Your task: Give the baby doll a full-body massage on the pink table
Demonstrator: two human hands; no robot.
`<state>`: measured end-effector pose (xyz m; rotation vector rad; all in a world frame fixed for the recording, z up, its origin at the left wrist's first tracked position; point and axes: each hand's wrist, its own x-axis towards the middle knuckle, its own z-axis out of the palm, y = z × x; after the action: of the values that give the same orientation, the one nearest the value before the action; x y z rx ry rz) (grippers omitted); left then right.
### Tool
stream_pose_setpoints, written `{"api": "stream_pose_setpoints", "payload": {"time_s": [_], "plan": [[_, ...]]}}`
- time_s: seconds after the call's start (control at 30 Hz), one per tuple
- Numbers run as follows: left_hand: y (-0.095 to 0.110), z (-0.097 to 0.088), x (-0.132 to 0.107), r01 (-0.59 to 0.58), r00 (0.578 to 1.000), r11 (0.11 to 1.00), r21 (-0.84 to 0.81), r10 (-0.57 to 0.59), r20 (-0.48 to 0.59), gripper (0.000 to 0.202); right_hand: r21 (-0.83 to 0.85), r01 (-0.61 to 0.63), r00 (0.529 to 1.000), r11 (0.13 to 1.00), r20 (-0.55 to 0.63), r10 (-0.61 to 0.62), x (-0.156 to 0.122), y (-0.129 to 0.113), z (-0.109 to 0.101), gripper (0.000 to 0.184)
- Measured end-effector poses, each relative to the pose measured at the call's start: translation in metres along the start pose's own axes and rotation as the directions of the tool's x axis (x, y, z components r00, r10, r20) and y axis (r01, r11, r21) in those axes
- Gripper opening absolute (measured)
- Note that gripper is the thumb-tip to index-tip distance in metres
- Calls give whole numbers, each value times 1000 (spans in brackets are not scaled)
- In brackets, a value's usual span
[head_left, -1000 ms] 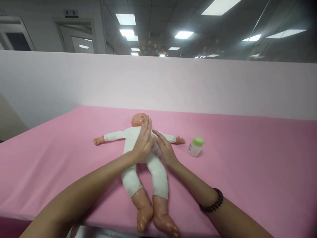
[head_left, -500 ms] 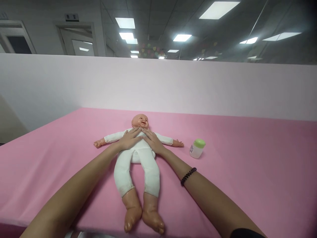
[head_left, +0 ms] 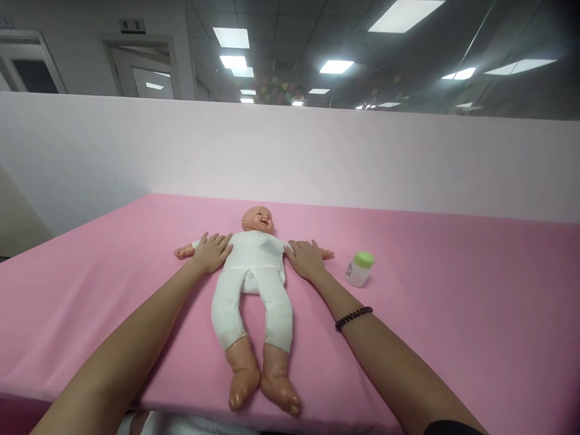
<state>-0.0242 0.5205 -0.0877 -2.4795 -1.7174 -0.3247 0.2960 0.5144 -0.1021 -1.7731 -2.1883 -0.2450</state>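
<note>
A baby doll (head_left: 254,284) in a white suit lies on its back on the pink table (head_left: 453,314), head away from me, feet at the near edge. My left hand (head_left: 210,251) lies flat, fingers spread, over the doll's left-side arm. My right hand (head_left: 307,258) lies flat over the doll's other arm, fingers stretched out. Neither hand grips anything. A beaded bracelet (head_left: 354,316) is on my right wrist.
A small clear jar with a green lid (head_left: 359,267) stands on the table to the right of the doll. A pale pink partition wall (head_left: 317,157) runs along the table's far edge. Something white (head_left: 181,424) shows below the near edge.
My hands met upright over the doll's chest, then lay flat on the chest, and have now slid apart sideways onto the doll's arms. The jar has not moved.
</note>
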Motion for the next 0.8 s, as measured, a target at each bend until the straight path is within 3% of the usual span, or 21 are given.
{"api": "stream_pose_setpoints", "payload": {"time_s": [0.23, 0.57, 0.7, 0.8], "plan": [[-22, -11, -4, 84, 996, 978, 189, -85, 0, 60, -219, -167, 985, 961, 5, 173, -5, 24, -14, 46], [-48, -20, -15, 277, 959, 944, 178, -284, 18, 55, -154, -317, 943, 936, 50, 328, -7, 38, -18, 47], [-42, -20, -14, 294, 956, 944, 151, -291, -43, 53, -80, -280, 959, 957, -57, 276, -7, 31, -19, 43], [-20, -23, -12, 162, 965, 987, -15, -162, -206, 47, 197, -79, 977, 977, -177, 115, -8, 12, -22, 37]]}}
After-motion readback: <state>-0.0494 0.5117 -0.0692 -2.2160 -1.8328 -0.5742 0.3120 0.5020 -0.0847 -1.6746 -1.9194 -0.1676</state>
